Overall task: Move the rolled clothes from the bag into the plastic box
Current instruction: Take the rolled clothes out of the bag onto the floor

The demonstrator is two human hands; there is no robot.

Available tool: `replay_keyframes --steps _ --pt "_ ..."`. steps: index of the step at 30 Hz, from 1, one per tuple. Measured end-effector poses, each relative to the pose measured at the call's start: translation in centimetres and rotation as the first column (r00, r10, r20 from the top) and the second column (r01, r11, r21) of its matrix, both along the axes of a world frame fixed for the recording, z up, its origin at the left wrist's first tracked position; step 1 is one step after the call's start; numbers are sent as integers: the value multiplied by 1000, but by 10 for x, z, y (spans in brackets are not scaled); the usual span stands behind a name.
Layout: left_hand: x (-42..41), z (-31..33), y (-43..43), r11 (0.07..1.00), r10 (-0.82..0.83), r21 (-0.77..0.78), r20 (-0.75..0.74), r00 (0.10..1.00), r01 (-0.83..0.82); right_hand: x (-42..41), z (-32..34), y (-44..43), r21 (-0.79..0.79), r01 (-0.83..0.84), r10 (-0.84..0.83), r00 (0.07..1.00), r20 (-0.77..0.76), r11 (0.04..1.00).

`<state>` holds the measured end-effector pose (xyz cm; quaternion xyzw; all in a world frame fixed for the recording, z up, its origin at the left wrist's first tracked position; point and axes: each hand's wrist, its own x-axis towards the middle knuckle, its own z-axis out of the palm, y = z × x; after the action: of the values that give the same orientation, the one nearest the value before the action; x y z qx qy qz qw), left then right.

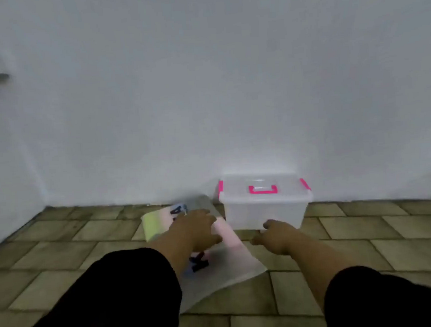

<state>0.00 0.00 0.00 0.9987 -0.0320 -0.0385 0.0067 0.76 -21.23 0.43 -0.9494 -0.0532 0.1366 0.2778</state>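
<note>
Single view: head-worn, wide-angle. Faces forward and down, over both outstretched forearms (305, 256), toward tiled floor (62, 250) and white wall (204, 87). Close ahead, mid-frame: plastic box (264, 206). Whole frame blurred.

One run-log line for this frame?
stage: reaching | left hand: over bag, grip blurred | right hand: empty, by plastic box | lid: on
</note>
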Motion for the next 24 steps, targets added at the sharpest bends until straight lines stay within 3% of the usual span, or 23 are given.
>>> replay_keyframes --steps 3,7,12,18,21,24 --pt "-13 -42 17 997 29 78 -130 991 -19 -18 -51 22 132 143 -115 973 -201 981" --pt "-27 -79 30 995 47 89 -152 987 -34 -29 -91 43 343 369 -334 929 -160 864" --pt "-49 -78 25 994 89 68 -142 986 -80 -29 -106 33 490 452 -361 891 -275 745" --pt "-72 -60 -31 990 138 74 -264 955 -123 -2 -96 -10 453 355 -274 932 -236 817" --pt "-63 -45 -47 998 -8 62 -238 971 24 18 -95 -32 389 394 -375 918 -127 833" --pt "-53 -55 -54 994 -96 29 -224 970 105 30 -95 -48 421 494 -506 857 -91 761"
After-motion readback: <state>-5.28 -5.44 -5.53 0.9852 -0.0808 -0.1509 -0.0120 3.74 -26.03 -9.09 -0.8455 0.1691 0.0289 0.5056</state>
